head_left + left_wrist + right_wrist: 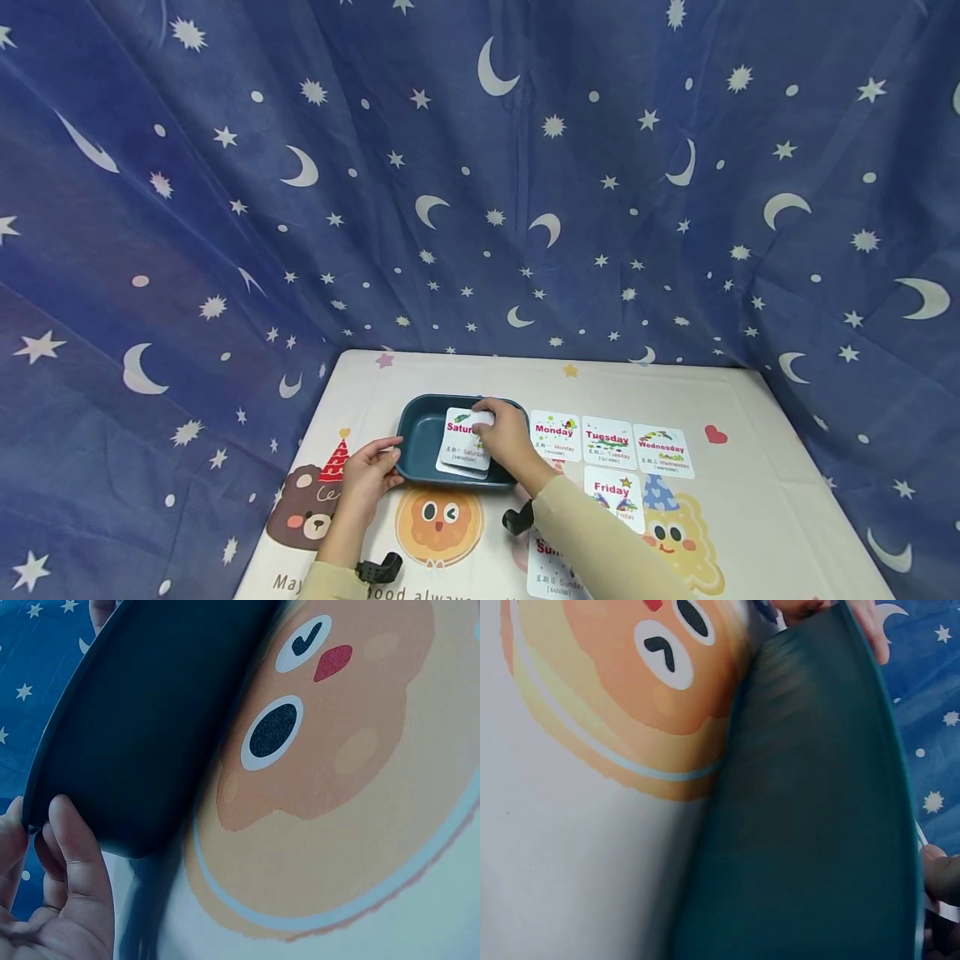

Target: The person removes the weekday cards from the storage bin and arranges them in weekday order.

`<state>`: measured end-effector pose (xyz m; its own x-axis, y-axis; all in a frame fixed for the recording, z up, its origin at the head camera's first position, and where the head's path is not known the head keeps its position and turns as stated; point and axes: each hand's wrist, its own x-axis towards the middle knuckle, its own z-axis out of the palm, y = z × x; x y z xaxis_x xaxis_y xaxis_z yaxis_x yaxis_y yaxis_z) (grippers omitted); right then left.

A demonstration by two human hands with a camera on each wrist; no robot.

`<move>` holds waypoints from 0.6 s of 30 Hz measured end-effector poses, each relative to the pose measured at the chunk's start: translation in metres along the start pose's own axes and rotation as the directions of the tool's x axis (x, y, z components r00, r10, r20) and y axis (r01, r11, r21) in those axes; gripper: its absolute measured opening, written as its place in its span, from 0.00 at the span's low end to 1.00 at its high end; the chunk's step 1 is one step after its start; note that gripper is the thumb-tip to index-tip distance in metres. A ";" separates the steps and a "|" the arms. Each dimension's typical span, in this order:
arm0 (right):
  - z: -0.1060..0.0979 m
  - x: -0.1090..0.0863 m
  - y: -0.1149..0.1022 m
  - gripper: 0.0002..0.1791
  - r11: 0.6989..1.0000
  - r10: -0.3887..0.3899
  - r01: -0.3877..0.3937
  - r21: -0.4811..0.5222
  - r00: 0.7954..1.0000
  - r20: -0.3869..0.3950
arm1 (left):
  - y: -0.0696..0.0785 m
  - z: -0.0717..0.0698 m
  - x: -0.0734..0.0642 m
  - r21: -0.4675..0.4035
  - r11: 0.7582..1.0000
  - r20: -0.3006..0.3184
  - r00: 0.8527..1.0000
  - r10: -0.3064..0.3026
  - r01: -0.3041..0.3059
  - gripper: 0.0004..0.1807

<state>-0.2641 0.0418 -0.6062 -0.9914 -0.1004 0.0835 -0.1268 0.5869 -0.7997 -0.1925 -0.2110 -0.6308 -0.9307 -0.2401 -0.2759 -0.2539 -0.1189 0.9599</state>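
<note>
A dark teal oval tray (418, 446) sits on the table's left part. My left hand (365, 479) pinches its left rim; the left wrist view shows the thumb (73, 840) and fingers at the edge. Over the tray's inside, my right hand (512, 437) holds a white Saturday card (456, 433) by its right side. Another white card (462, 475) shows from beneath it, mostly covered. In the right wrist view the tray's outer wall (810, 810) fills the middle, and the right fingers (941, 877) with a white card edge appear past the rim.
Right of the tray lie the Monday card (556, 436), Tuesday card (609, 442) and Wednesday card (663, 451) in a row. Below them are the Friday card (611, 492) and a Sunday card (551, 575), both partly hidden by the right arm. A blue starry curtain (480, 208) stands behind the table.
</note>
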 end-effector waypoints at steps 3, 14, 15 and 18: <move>-0.005 0.001 0.000 0.17 0.999 0.003 -0.002 0.043 1.000 -0.005 | 0.000 0.000 0.001 -0.004 1.000 0.003 1.000 -0.002 0.002 0.17; -0.034 0.003 0.003 0.15 0.988 0.050 -0.045 0.148 0.998 -0.032 | 0.000 -0.001 0.002 0.017 1.000 -0.005 1.000 -0.019 0.019 0.18; -0.036 0.004 0.004 0.15 0.987 0.061 -0.055 0.150 0.997 -0.036 | 0.000 0.000 0.002 0.017 1.000 -0.006 1.000 -0.017 0.017 0.18; -0.043 0.004 0.007 0.15 0.984 0.097 -0.089 0.152 0.994 -0.048 | 0.001 0.000 0.003 0.026 1.000 -0.008 1.000 -0.011 0.011 0.18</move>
<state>-0.2701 0.0803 -0.5856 -0.9994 -0.0040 0.0336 -0.0316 0.4647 -0.8849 -0.1953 -0.2122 -0.6311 -0.9258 -0.2464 -0.2867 -0.2709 -0.0968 0.9577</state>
